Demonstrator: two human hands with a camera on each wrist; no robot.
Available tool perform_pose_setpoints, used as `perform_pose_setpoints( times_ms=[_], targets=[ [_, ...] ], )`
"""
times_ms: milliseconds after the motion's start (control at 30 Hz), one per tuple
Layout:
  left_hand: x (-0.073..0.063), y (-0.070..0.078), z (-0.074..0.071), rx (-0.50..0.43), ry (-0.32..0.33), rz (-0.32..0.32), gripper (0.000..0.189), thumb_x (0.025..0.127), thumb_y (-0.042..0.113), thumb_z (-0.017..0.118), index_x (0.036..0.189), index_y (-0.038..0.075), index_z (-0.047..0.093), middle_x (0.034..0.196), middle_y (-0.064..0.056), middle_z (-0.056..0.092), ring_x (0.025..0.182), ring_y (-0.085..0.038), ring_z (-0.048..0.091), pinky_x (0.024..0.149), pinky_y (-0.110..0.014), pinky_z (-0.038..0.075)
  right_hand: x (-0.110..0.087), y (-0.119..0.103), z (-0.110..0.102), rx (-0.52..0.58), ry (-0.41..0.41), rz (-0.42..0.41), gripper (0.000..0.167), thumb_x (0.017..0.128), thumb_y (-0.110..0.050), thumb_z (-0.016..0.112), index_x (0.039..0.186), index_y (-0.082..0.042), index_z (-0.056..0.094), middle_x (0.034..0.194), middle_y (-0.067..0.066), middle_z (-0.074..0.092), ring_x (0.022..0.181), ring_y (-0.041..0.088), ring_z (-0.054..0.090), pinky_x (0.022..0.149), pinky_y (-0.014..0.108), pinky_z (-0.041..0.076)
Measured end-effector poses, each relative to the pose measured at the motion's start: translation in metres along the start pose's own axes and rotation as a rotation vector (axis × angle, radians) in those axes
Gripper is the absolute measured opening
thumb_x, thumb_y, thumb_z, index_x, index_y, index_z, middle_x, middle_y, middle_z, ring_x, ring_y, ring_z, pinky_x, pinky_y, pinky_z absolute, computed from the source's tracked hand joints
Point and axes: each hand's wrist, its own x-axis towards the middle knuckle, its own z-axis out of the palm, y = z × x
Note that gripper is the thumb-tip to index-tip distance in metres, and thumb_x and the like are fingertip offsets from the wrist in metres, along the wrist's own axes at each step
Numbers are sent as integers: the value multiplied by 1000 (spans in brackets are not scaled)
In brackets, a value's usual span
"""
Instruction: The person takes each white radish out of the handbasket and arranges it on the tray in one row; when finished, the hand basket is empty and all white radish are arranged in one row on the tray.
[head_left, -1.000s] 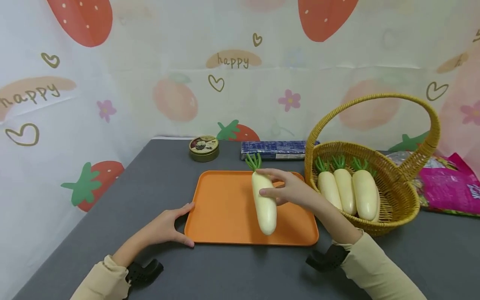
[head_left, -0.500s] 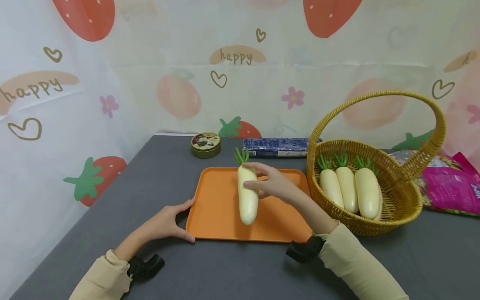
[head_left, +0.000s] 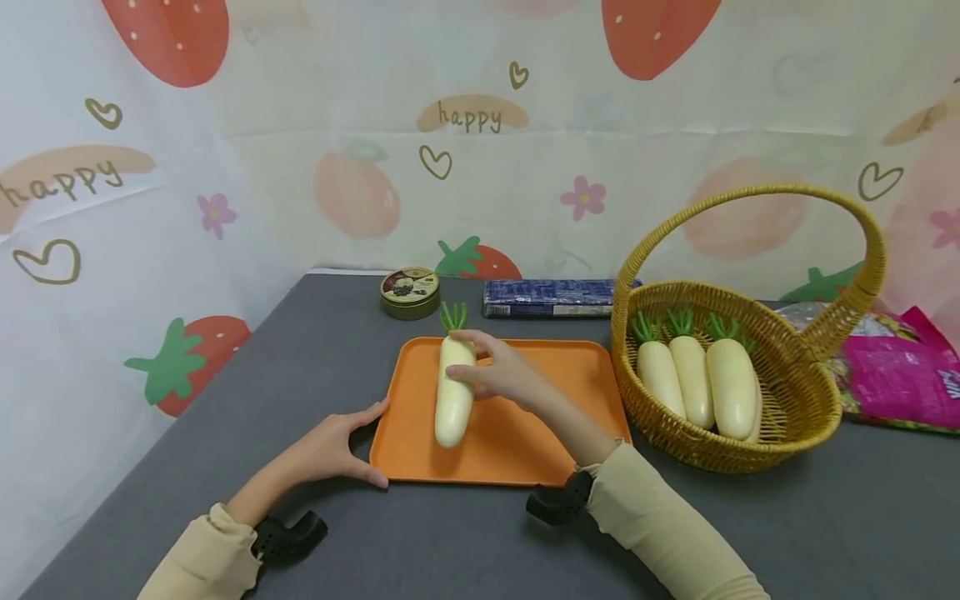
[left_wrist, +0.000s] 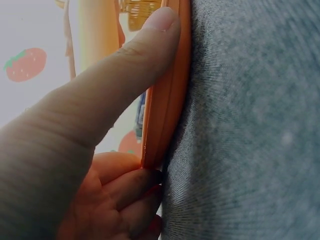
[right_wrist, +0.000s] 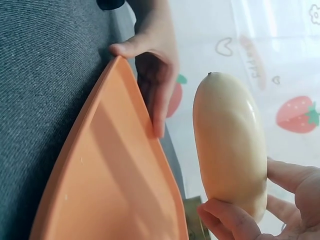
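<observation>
My right hand [head_left: 504,368] grips a white radish [head_left: 453,410] with short green leaves, holding it above the left part of an orange tray [head_left: 517,433]. In the right wrist view, its fingers and thumb hold the leafy end while the radish's rounded tip [right_wrist: 227,100] points away, clear of the tray. My left hand [head_left: 326,450] rests against the tray's near left corner, thumb and fingers spread. The left wrist view shows the thumb [left_wrist: 135,55] along the tray's front side [left_wrist: 167,95], with the other fingers touching the left edge.
A wicker basket [head_left: 813,400] with a tall handle holds several white radishes [head_left: 729,392], right of the tray. Behind the tray are a round tin [head_left: 409,293] and a long blue package [head_left: 551,298]. A pink bag [head_left: 900,367] lies beyond the basket, before a printed backdrop [head_left: 480,192].
My right hand has carried the radish leftward across the tray, from right of its middle to its left part. The left hand has stayed at the tray's corner.
</observation>
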Motion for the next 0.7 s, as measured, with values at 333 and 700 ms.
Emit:
perform_pose_setpoints(
  times_ms=[333,700],
  targets=[
    [0,5,0,-12,-28,-30,103,63,45,78,139,-2,26,135,-25,33,121,-36,34,93,-48,32,12,6,16,-56,-17,47,54,84,-22,65,133,-15,44,120,16,43,91,24,54,67,35,51],
    [-2,1,-2,-18,-23,-38,102,64,42,78,141,1,24,136,-21,34,119,-36,37,90,-49,35,25,12,33,-85,-11,40,55,84,-21,65,134,-11,44,117,15,47,80,21,55,61,33,50]
  ],
)
